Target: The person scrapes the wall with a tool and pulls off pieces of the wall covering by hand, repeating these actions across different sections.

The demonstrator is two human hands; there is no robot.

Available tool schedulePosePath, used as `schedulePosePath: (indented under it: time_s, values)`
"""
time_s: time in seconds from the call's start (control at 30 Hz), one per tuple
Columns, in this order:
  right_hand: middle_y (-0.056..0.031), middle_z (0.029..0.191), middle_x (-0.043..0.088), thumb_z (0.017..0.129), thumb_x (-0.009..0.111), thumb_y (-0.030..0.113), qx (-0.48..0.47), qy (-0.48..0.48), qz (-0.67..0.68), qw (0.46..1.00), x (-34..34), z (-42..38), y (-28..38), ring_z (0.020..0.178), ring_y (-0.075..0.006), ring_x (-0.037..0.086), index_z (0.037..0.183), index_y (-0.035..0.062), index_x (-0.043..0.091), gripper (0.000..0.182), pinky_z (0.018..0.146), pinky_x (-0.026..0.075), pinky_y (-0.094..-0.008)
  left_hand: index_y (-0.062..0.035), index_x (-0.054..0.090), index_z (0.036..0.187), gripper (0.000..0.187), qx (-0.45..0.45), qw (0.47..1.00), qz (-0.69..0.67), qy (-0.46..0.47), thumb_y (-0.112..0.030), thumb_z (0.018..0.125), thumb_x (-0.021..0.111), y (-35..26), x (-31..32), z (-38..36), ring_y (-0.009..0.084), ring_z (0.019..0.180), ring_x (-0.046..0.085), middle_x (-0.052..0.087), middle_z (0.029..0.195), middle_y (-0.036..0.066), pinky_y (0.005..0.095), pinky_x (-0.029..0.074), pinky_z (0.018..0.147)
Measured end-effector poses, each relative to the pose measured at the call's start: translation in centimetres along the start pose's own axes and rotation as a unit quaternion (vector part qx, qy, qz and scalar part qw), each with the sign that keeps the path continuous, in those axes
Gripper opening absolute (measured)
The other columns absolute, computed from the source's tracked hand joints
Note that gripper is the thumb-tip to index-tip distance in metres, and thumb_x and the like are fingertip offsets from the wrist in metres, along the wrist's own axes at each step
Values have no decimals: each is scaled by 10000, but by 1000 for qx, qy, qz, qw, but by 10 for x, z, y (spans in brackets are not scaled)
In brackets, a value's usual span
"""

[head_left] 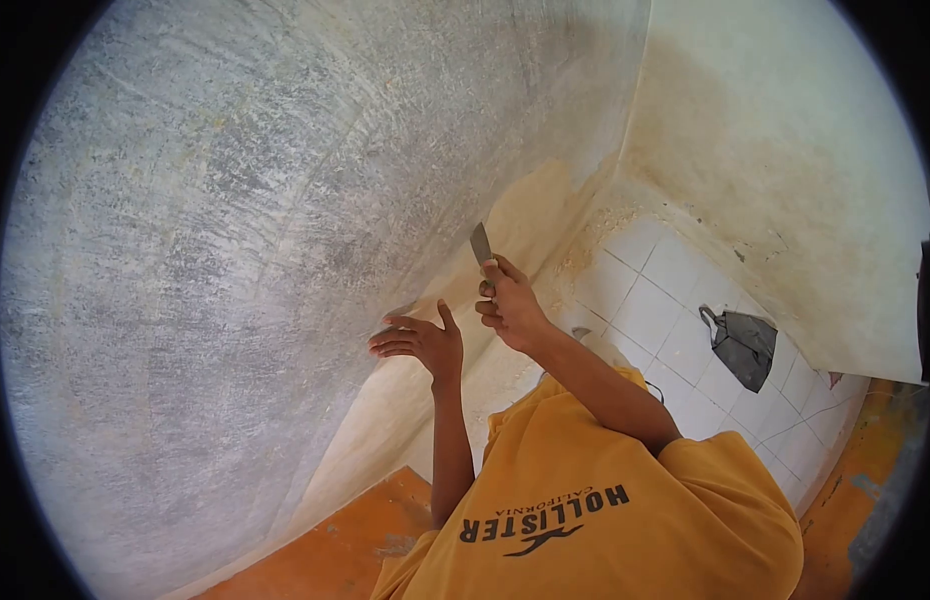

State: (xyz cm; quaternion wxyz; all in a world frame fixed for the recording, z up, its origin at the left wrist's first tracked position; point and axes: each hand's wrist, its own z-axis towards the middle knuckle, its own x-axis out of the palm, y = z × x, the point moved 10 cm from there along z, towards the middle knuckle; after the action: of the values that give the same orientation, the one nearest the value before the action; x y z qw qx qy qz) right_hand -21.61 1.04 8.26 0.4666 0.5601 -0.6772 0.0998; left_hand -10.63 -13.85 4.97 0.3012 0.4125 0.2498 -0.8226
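My right hand (512, 305) is wrapped round the handle of a flat metal scraper (480, 243). The scraper's blade points up toward the grey mottled wall (265, 220), near the edge of a smooth beige patch (530, 205). Whether the blade touches the wall I cannot tell. Lower and to the left, my left hand (421, 345) is open, its fingers spread and pointing left beside the wall's lower part, with nothing in it.
A dark grey bag (745, 345) lies on white floor tiles (675, 310). Crumbs lie along the wall's foot near the corner. A stained pale wall (765, 160) rises at the right. Orange surfaces (355, 535) show at the bottom left and lower right.
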Motion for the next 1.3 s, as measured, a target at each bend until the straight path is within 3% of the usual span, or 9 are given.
schedulePosePath:
  time_s: [0.23, 0.33, 0.53, 0.83, 0.93, 1.3]
  values:
    - [18, 778, 404, 1087, 485, 248, -18, -3, 11, 1000, -7, 9, -1, 518, -59, 307, 1272, 178, 512, 200, 407, 210, -231, 161, -190, 1523, 1221, 6, 1000, 15, 2, -661, 973, 526, -1, 1, 0, 776, 1337, -232, -210, 1410, 626, 822, -69, 1069]
    - [42, 765, 419, 1080, 529, 268, 4, 16, 27, 999, -4, 3, 1, 509, -55, 279, 1085, 193, 512, 77, 407, 207, -217, 166, -183, 1523, 1218, -16, 1000, 2, 25, -657, 974, 527, 2, 6, -2, 779, 1339, -219, -203, 1413, 626, 819, -66, 1073]
    - [38, 764, 407, 1083, 519, 268, -19, -17, 12, 1000, -1, 5, 4, 507, -55, 276, 1072, 180, 503, 90, 402, 199, -219, 152, -171, 1537, 1198, -2, 1000, 6, 16, -634, 978, 540, 1, 3, -1, 780, 1336, -223, -197, 1416, 626, 817, -64, 1076]
    - [33, 771, 415, 1082, 515, 254, 8, 17, 12, 1000, -4, 4, -5, 510, -53, 283, 1085, 180, 493, 78, 400, 196, -222, 94, -207, 1552, 1144, -1, 1000, -30, -3, -590, 1005, 529, -5, -4, 0, 801, 1318, -209, -185, 1408, 631, 834, -74, 1057]
    - [32, 765, 415, 1083, 515, 253, -11, -27, 3, 1000, -1, 3, -6, 504, -54, 280, 1073, 184, 493, 73, 399, 194, -224, 78, -209, 1560, 1143, 11, 999, -32, -2, -588, 1003, 535, -4, -6, 1, 801, 1318, -210, -188, 1410, 629, 831, -76, 1061]
    - [31, 751, 413, 1068, 526, 220, 13, 12, 35, 999, -3, 1, -4, 492, -61, 269, 1039, 173, 487, 67, 396, 189, -224, 73, -201, 1565, 1141, 2, 1000, -31, 3, -573, 1001, 550, -3, -5, -3, 805, 1317, -206, -197, 1419, 621, 832, -76, 1058]
